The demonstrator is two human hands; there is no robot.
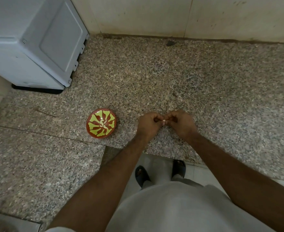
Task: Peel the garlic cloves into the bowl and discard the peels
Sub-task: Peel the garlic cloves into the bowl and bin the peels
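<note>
Above the speckled granite bench (171,77) we see the left hand (148,125) and right hand (181,123) meet, fingers (156,118) curled. Between their tips sits a small pale garlic clove (163,121), pinched from both sides. The red round bowl with yellow pattern (101,123) stands well left, pale peeled cloves (104,126) inside.

The bowl (101,123) is reddish-brown with a yellow-green petal pattern fanning out from its middle, and pale cloves (104,124) sit inside. It stands on a speckled pink-grey granite counter (154,77). Behind the bowl there's a white-grey appliance (32,41) on a black base, and a cream wall (171,15).
</note>
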